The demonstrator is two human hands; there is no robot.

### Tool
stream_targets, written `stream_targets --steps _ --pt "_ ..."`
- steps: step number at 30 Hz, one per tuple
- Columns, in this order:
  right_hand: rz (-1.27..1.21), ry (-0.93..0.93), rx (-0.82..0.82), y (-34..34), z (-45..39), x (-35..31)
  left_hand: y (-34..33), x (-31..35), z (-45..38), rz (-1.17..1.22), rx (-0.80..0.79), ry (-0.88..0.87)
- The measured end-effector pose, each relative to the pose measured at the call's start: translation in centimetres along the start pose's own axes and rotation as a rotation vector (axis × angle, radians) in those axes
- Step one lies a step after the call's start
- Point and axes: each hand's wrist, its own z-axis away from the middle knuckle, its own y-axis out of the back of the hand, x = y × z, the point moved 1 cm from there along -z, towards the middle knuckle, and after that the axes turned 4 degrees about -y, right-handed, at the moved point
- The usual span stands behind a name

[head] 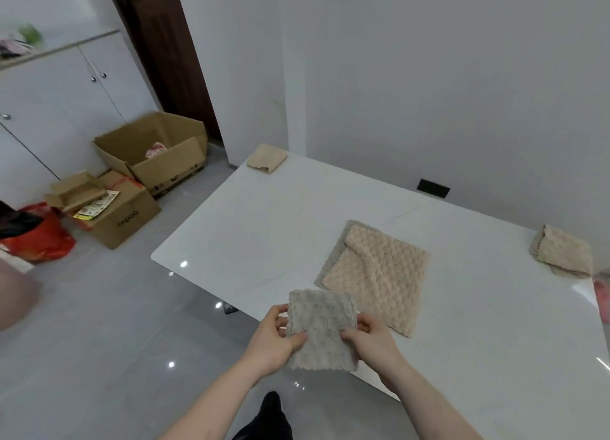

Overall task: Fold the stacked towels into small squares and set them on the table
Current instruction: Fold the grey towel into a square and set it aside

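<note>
A folded grey towel (321, 327) is held up over the near edge of the white table (251, 228). My left hand (275, 337) grips its left side, thumb on top. My right hand (371, 339) pinches its right side the same way. Behind it, a stack of unfolded towels (376, 274) lies flat on the table, a beige one on top of a grey one. A folded beige towel (266, 158) sits at the table's far left corner. Another folded beige towel (562, 251) sits at the right edge.
Open cardboard boxes (152, 149) and a red bag (39, 238) stand on the grey floor to the left, in front of white cabinets (66, 103). A black wall socket (433, 188) is behind the table. My dark-socked foot (267, 416) is below.
</note>
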Motion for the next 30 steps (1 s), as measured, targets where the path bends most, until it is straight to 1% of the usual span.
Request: stream_targets --steps 3,8,12,15,19,22,26,28,30 --pt "-0.014 -0.001 -0.034 -1.7 -1.1 -2.0 2.2 0.3 -1.3 0.015 0.017 0.004" --pt "-0.036 -0.019 -0.025 -5.3 -4.5 -5.3 6.7 0.8 -5.3 0.047 0.037 0.023" --pt "-0.064 -0.022 0.035 -9.2 -6.6 -8.3 11.7 1.9 -8.5 0.026 0.012 0.038" --pt "-0.085 -0.008 0.036 -11.9 -7.9 -10.5 15.5 3.1 -10.6 -0.011 0.007 0.01" --pt "-0.091 0.007 0.033 -14.2 -8.6 -12.8 18.5 4.1 -12.0 -0.072 0.037 -0.05" --pt "-0.069 0.013 -0.003 -15.0 -9.5 -14.3 19.5 4.0 -12.3 -0.095 0.071 -0.07" --pt "-0.036 0.025 -0.042 -16.2 -11.2 -15.9 20.6 3.4 -12.0 -0.034 0.15 -0.076" --pt "-0.032 0.018 -0.097 -20.2 -12.2 -16.6 24.0 2.0 -12.1 -0.044 0.178 -0.045" --pt "-0.02 0.026 -0.129 -21.2 -12.2 -16.5 25.1 1.4 -12.1 -0.038 0.185 -0.024"
